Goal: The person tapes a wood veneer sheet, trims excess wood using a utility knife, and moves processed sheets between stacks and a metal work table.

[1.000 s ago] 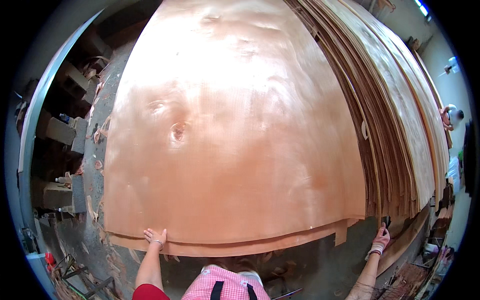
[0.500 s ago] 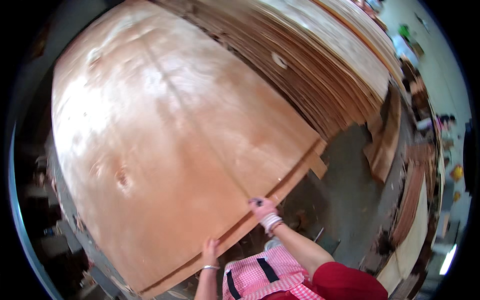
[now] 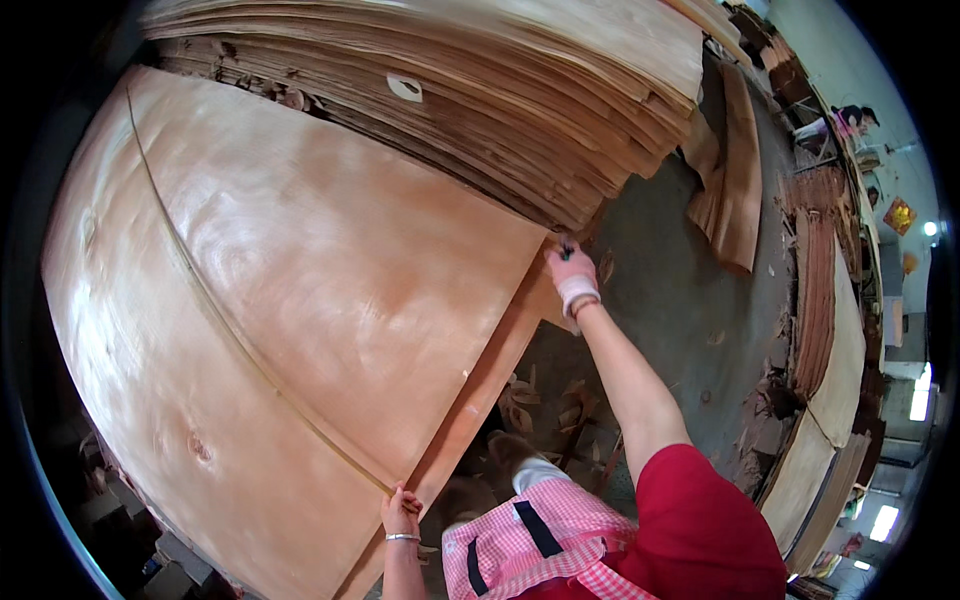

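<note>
A broad, glossy, reddish-tan wood veneer sheet (image 3: 330, 240) covers the left and middle. Across it, from the far left to its near edge, runs a narrow yellowish line (image 3: 240, 345); whether strip or seam I cannot tell. Where the line meets the near edge, my bare left hand (image 3: 402, 515) is closed with curled fingers on the veneer. At the sheet's right corner is my right hand (image 3: 573, 275), in a pink and white glove. It is closed round a small dark object (image 3: 566, 251), mostly hidden. Another veneer layer (image 3: 470, 410) sticks out beneath the near edge.
A tall veneer stack (image 3: 470, 110) stands beyond the sheet. A curled veneer piece (image 3: 738, 170) lies on the grey floor (image 3: 655, 270), with scraps (image 3: 520, 400) near my feet. More veneer stacks (image 3: 815, 290) line the right, and a person (image 3: 850, 120) is farther off.
My right hand has moved from the line's near end to the sheet's right corner. My left hand is now at the line's end. The view has turned, showing more of the right side.
</note>
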Motion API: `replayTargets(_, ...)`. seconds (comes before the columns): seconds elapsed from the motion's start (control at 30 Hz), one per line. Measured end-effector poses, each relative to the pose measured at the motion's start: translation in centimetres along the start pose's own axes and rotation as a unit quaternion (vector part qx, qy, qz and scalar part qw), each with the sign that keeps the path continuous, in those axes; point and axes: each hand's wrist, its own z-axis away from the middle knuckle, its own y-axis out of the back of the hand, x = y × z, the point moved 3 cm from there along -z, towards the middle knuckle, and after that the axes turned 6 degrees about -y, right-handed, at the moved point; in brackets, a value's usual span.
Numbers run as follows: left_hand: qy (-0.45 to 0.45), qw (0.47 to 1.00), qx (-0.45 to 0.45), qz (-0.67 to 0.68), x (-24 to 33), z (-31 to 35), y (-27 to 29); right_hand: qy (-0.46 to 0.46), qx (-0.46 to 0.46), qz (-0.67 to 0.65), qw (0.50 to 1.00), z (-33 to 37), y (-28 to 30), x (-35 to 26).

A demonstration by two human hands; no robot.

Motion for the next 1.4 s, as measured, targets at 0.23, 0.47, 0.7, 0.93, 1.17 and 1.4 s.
replayTargets(0.23,0.022,0.999,0.027,-0.022,0.4,0.1,-1.4,0.018,-0.123,0.162,0.979,-5.2,-0.9,-4.1)
replayTargets(0.47,0.044,0.998,0.037,-0.031,0.1,0.1,-1.3,0.227,-0.152,0.13,0.953,2.0,-2.4,-4.3)
replayTargets(0.7,0.038,0.998,0.039,-0.019,-0.2,-0.1,-1.9,0.165,-0.275,-0.141,0.937,2.3,-6.0,-2.0)
replayTargets(0.93,0.03,0.998,0.042,-0.023,-0.4,-0.3,-2.1,-0.002,-0.11,0.154,0.982,-4.4,-2.8,-3.0)
replayTargets(1.17,0.025,0.998,0.053,-0.012,-0.4,0.0,-2.2,0.061,-0.112,0.182,0.975,-4.1,-1.6,-4.3)
replayTargets(1.4,0.016,0.998,0.054,-0.012,-0.2,0.4,-2.4,0.187,-0.071,0.227,0.953,-2.2,-0.8,-4.8)
